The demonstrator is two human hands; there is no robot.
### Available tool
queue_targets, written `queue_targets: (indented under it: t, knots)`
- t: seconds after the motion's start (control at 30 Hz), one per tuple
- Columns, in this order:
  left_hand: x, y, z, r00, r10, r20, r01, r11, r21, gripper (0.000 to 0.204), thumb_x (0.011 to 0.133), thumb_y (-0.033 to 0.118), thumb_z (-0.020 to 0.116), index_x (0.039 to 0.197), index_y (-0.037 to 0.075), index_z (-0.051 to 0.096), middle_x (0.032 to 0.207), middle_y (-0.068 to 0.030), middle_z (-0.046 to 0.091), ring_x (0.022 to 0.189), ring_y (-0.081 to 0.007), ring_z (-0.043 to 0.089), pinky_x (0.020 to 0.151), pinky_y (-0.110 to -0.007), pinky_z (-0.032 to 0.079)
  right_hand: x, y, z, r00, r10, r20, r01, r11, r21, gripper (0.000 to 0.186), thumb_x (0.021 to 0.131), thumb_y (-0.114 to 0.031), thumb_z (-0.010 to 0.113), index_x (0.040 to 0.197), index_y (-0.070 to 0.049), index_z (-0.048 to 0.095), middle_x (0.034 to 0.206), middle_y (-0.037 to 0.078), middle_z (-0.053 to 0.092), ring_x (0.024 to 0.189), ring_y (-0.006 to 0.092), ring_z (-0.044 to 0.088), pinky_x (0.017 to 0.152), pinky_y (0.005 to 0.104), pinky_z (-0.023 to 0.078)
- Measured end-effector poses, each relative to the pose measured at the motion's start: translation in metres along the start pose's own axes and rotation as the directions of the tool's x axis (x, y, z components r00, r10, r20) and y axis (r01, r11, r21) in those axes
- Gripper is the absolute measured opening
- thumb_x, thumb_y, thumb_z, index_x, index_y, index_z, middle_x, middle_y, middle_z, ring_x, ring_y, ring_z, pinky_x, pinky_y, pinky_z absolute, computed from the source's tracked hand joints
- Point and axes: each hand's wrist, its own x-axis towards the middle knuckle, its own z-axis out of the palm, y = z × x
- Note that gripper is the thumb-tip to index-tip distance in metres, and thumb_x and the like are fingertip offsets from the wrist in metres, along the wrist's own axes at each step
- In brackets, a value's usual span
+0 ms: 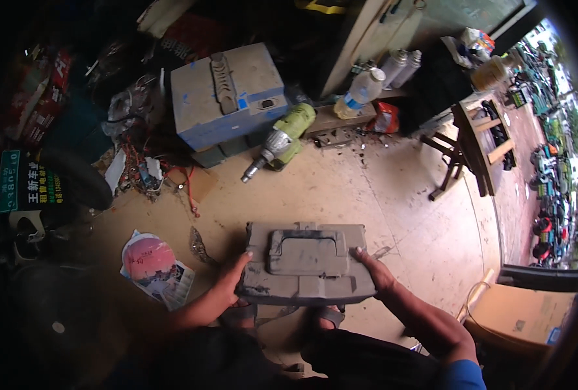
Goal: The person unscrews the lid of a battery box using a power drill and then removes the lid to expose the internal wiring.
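On my feed the left hand [236, 274] and right hand [376, 271] grip a dusty grey case [308, 257] by its opposite ends, at the lower centre of the frame. I can't tell whether it touches the floor [406, 221]. Toward the upper centre I have a green power tool [283, 140] lying beside a blue-grey box [227, 97].

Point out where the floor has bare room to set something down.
Bare floor stretches between the green power tool and the grey case held by the left hand and right hand, and right of the case toward the wooden stool. Upper left is crowded: wires and scraps beside the blue-grey box.
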Motion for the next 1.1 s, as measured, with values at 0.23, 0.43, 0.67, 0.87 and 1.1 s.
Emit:
queue_targets:
  t: [0.23,0.43,0.67,0.87,1.1]
  knots:
    - [0.078,0.033,0.059,0.901,-0.369,-0.229,0.189,0.808,-0.558,0.064,0.093,0.059,0.067,0.134,0.009,0.063,0.128,-0.0065,0.068,0.112,-0.0214,0.066,0.097,-0.040,0.054,0.026,0.017,-0.056,0.985,-0.166,-0.039,0.166,0.986,-0.004,0.079,0.104,-0.062,0.048,0.151,0.002,0.044,0.142,0.019,0.059,0.125,0.0277,0.061,0.106,0.0400,0.050]
    - [0.053,0.016,0.096,0.799,-0.153,-0.581,0.090,0.987,-0.137,0.085,0.099,0.065,0.055,0.156,0.003,0.044,0.158,-0.0112,0.047,0.145,-0.0260,0.042,0.121,-0.035,0.028,0.024,0.030,-0.072,0.979,-0.180,0.091,0.177,0.983,0.046,0.085,0.102,-0.065,0.047,0.153,0.002,0.041,0.147,0.015,0.056,0.130,0.0270,0.056,0.111,0.0393,0.043]
    - [0.022,-0.014,0.043,0.932,0.157,-0.328,-0.086,0.972,0.221,0.069,0.106,0.034,0.061,0.159,-0.001,0.035,0.161,-0.0133,0.043,0.146,-0.0195,0.039,0.120,-0.033,0.028,-0.051,0.107,-0.123,0.902,-0.200,-0.383,0.076,0.946,-0.314,0.077,0.096,-0.050,0.068,0.148,0.003,0.045,0.133,0.013,0.056,0.117,0.0234,0.057,0.097,0.0415,0.048]
    - [-0.051,-0.030,0.000,0.938,0.174,-0.299,-0.014,0.883,0.469,0.059,0.100,0.026,0.069,0.148,-0.003,0.050,0.147,-0.0165,0.058,0.133,-0.0211,0.056,0.109,-0.033,0.045,-0.137,0.309,-0.276,0.681,-0.107,-0.724,0.026,0.992,-0.122,0.085,0.083,-0.040,0.086,0.141,0.012,0.051,0.117,0.021,0.065,0.107,0.0298,0.062,0.091,0.0435,0.052]
    - [-0.099,-0.093,-0.077,0.938,0.142,-0.317,0.132,0.700,0.702,0.047,0.088,0.027,0.083,0.124,0.000,0.071,0.105,-0.0131,0.077,0.098,-0.0186,0.072,0.087,-0.035,0.057,-0.181,0.355,-0.353,-0.422,-0.181,-0.888,0.514,0.759,-0.399,0.055,0.085,-0.024,0.088,0.129,0.002,0.069,0.121,0.010,0.071,0.111,0.0244,0.064,0.104,0.0364,0.046]
